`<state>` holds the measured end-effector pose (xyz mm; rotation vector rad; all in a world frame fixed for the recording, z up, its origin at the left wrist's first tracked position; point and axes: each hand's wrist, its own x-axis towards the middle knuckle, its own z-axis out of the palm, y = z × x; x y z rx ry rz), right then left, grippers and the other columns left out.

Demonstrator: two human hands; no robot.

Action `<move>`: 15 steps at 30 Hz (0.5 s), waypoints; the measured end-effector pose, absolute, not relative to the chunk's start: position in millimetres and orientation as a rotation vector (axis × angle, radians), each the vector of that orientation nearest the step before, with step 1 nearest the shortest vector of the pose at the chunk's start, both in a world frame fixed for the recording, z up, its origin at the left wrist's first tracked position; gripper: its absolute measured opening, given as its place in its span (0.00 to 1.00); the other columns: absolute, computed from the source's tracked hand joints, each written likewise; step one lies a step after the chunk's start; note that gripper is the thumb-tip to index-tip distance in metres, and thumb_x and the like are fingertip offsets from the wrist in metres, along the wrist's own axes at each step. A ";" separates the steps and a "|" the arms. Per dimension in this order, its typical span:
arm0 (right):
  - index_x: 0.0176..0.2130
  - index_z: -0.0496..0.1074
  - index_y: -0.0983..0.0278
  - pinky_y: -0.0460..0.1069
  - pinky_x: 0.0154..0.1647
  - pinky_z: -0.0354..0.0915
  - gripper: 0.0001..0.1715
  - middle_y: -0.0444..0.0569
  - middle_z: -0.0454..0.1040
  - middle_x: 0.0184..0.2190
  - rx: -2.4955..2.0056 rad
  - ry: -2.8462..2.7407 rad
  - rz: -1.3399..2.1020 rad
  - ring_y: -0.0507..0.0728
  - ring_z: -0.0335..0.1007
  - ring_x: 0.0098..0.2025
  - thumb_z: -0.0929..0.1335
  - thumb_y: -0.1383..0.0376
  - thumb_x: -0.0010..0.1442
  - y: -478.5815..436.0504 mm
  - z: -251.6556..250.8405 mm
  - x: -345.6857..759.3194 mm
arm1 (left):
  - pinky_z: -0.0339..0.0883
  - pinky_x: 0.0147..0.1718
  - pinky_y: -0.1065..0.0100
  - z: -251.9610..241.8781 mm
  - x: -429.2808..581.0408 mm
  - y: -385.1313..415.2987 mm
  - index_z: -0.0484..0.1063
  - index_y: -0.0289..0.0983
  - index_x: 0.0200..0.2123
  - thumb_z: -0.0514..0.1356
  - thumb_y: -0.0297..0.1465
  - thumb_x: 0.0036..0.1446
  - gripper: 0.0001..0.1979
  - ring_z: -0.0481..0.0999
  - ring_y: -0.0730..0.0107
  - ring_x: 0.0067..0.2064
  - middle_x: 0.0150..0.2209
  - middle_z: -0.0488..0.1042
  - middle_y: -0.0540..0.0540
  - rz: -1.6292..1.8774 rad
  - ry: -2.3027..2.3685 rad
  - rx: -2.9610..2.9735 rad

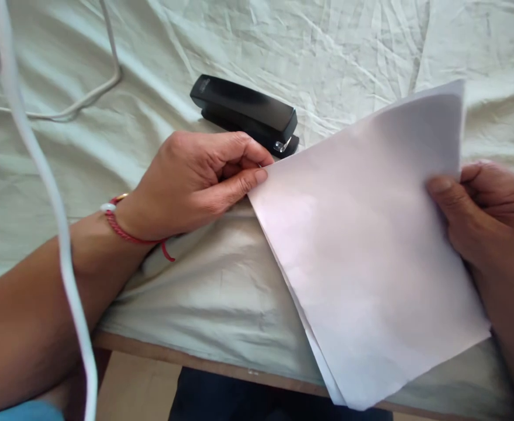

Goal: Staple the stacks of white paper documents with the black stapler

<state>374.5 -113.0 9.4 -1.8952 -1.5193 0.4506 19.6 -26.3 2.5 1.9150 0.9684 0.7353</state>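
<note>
View from the head camera. A thin stack of white sheets [371,251] is held over the near right part of a table covered with a creased pale green cloth [85,169]. The sheets are tilted, with one corner pointing left. The left hand [199,181] is closed in a pinch on that left corner, thumb against curled fingers. The right hand [489,216] grips the right edge, thumb on top. By the look of it the sheets are already gathered, though their near edges are slightly fanned. No fastening can be made out at the pinched corner. A black stapler [243,111] lies closed and untouched on the cloth, just beyond the left hand's knuckles, its mouth near the pinched corner. A white cable [41,175] hangs at the left.
</note>
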 end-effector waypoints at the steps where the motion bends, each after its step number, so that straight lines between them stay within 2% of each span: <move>1: 0.31 0.77 0.65 0.43 0.24 0.51 0.18 0.41 0.64 0.21 -1.914 -1.539 0.453 0.44 0.54 0.25 0.76 0.55 0.65 -112.4 9.2 374.8 | 0.62 0.24 0.68 0.2 20.0 -26.9 0.84 0.41 0.41 0.69 0.33 0.69 0.03 0.70 0.75 0.27 0.29 0.79 0.53 0.782 0.988 1.909; 4: 0.31 0.77 0.64 0.44 0.24 0.52 0.18 0.42 0.65 0.22 -1.946 -1.588 0.484 0.45 0.54 0.25 0.75 0.54 0.66 -110.6 7.5 377.8 | 0.66 0.24 0.67 -6.2 19.5 -28.3 0.84 0.44 0.40 0.71 0.35 0.69 0.03 0.73 0.74 0.27 0.30 0.80 0.54 0.950 1.104 2.037; 7: 0.32 0.78 0.63 0.45 0.23 0.52 0.17 0.42 0.67 0.22 -1.928 -1.629 0.492 0.47 0.57 0.25 0.75 0.53 0.66 -109.6 5.7 379.8 | 0.72 0.29 0.65 -9.9 16.7 -26.3 0.84 0.46 0.48 0.67 0.34 0.72 0.04 0.76 0.72 0.30 0.33 0.80 0.55 1.122 1.241 2.275; 8: 0.33 0.78 0.62 0.45 0.24 0.53 0.17 0.42 0.67 0.22 -1.928 -1.627 0.493 0.47 0.57 0.25 0.75 0.53 0.65 -109.6 5.6 379.6 | 0.76 0.33 0.64 -10.9 15.5 -24.4 0.83 0.46 0.52 0.66 0.35 0.73 0.08 0.80 0.70 0.35 0.37 0.81 0.54 1.166 1.242 2.378; 10: 0.33 0.79 0.62 0.45 0.24 0.53 0.15 0.42 0.66 0.21 -1.931 -1.617 0.499 0.46 0.56 0.25 0.75 0.54 0.65 -109.8 5.7 378.7 | 0.81 0.49 0.55 -14.3 13.3 -18.6 0.79 0.44 0.63 0.65 0.38 0.74 0.18 0.84 0.59 0.51 0.52 0.83 0.47 1.208 1.130 2.608; 12: 0.35 0.80 0.62 0.44 0.23 0.52 0.15 0.41 0.66 0.21 -1.929 -1.634 0.499 0.45 0.55 0.24 0.75 0.54 0.66 -110.1 5.4 378.6 | 0.72 0.69 0.41 -20.0 11.7 -12.0 0.73 0.43 0.72 0.66 0.43 0.73 0.29 0.77 0.45 0.68 0.67 0.78 0.42 1.209 0.923 2.759; 13: 0.36 0.81 0.62 0.44 0.23 0.52 0.16 0.41 0.67 0.21 -1.926 -1.654 0.492 0.45 0.56 0.24 0.75 0.52 0.67 -110.2 4.9 379.1 | 0.64 0.76 0.38 -23.2 11.0 -9.1 0.70 0.46 0.75 0.67 0.46 0.73 0.32 0.72 0.41 0.74 0.71 0.74 0.43 1.169 0.859 2.743; 15: 0.38 0.82 0.61 0.44 0.23 0.52 0.20 0.41 0.69 0.21 -1.920 -1.691 0.473 0.45 0.57 0.24 0.74 0.48 0.68 -110.3 3.2 380.8 | 0.53 0.81 0.34 -28.2 9.8 -5.4 0.67 0.51 0.77 0.67 0.48 0.73 0.33 0.65 0.38 0.79 0.76 0.69 0.47 1.057 0.836 2.664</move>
